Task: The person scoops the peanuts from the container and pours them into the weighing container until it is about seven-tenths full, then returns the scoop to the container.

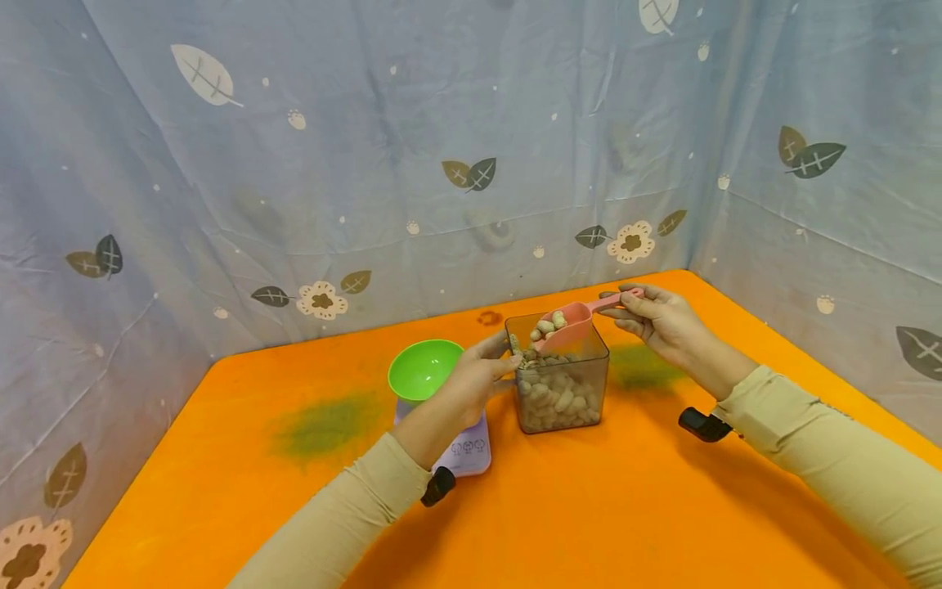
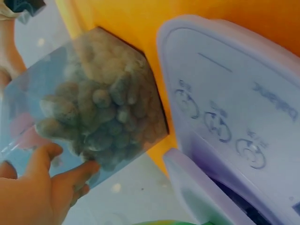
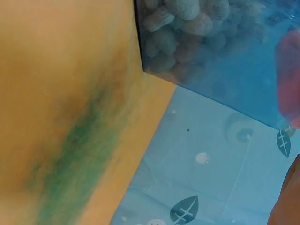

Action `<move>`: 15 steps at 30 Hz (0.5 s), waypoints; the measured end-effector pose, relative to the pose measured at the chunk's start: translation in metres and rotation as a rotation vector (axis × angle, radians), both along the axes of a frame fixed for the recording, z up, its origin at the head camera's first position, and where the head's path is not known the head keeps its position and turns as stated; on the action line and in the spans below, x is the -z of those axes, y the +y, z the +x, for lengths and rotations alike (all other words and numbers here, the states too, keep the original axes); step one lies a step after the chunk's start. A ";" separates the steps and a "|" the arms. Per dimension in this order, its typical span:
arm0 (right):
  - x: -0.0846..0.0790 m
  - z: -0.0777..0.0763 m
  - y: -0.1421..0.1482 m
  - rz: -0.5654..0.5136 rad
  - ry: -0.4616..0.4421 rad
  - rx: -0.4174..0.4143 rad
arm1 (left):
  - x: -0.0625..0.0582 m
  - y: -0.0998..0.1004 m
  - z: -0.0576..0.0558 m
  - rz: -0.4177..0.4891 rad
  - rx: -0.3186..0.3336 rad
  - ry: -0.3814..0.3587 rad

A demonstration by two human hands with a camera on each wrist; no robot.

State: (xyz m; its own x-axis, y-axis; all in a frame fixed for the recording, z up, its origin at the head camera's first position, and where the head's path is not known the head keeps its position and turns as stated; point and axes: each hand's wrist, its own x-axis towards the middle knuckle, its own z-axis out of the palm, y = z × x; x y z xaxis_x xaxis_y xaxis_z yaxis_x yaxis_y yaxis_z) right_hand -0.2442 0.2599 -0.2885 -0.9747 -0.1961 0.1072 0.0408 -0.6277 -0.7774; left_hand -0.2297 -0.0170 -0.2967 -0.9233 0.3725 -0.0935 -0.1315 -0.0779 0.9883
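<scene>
A clear grey-tinted square container (image 1: 562, 417) holds many peanuts in their shells (image 1: 557, 398). My left hand (image 1: 474, 380) grips its left side near the rim; in the left wrist view the fingers (image 2: 77, 176) lie against the see-through wall. My right hand (image 1: 658, 319) pinches the end of the handle of a pink scoop (image 1: 577, 321), tilted down over the container's opening. Several peanuts (image 1: 548, 325) lie in the scoop. In the right wrist view only an edge of the right hand (image 3: 288, 199) shows, with the scoop (image 3: 288, 84) seen through the wall.
Left of the container stands a lilac kitchen scale (image 1: 471, 458) with a green bowl (image 1: 423, 368) on it, partly hidden by the left forearm. An orange cloth (image 1: 589, 515) with greenish patches covers the table. Blue patterned curtains (image 1: 353, 164) hang behind and at both sides.
</scene>
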 end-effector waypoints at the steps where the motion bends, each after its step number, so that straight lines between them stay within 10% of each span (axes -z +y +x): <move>1: 0.000 0.000 0.000 -0.009 0.004 -0.003 | 0.000 0.000 0.000 -0.002 -0.004 0.000; 15: -0.004 0.004 0.003 -0.062 -0.025 0.011 | -0.004 0.002 0.002 -0.028 -0.028 0.001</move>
State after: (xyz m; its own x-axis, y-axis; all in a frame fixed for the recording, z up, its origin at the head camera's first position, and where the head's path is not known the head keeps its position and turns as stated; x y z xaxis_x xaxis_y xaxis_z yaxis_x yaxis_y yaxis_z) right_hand -0.2400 0.2633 -0.2842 -0.9792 -0.1792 0.0947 0.0525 -0.6754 -0.7356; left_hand -0.2274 -0.0150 -0.2925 -0.9334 0.3440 -0.1023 -0.1282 -0.0533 0.9903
